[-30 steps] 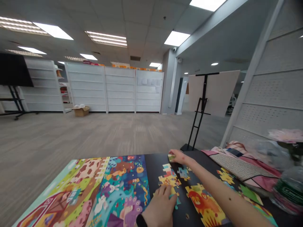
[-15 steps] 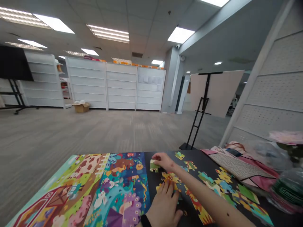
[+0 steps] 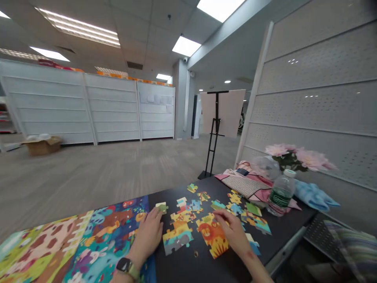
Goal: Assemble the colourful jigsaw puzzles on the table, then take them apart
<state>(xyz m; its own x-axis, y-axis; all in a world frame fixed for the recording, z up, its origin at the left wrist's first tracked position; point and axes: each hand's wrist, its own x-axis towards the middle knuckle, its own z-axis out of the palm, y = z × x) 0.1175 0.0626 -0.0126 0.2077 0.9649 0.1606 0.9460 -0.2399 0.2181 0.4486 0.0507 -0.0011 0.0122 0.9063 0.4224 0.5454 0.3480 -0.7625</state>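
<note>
My left hand (image 3: pixel 149 231), with a watch on its wrist, lies flat beside the puzzle board. Its outstretched fingertips touch a green and white puzzle piece (image 3: pixel 162 207). My right hand (image 3: pixel 233 230) is closed, with bent fingers at the upper right edge of a joined lion puzzle piece (image 3: pixel 211 237); the exact grip is partly hidden. Between the hands lies a joined section (image 3: pixel 178 237) in yellow and grey. Loose puzzle pieces (image 3: pixel 196 205) are scattered beyond it. The colourful animal board (image 3: pixel 108 236) spreads out at the left.
Along the right side of the black table (image 3: pixel 203 271) are a pink cloth bag (image 3: pixel 250 188), a water bottle (image 3: pixel 281 194), pink flowers (image 3: pixel 309 158) and a blue cloth (image 3: pixel 315 195). A black easel stand (image 3: pixel 212 145) is behind the table.
The view has turned right. My right hand has let go of the green and white piece and moved right to the lion. My left hand has moved left to the green and white piece.
</note>
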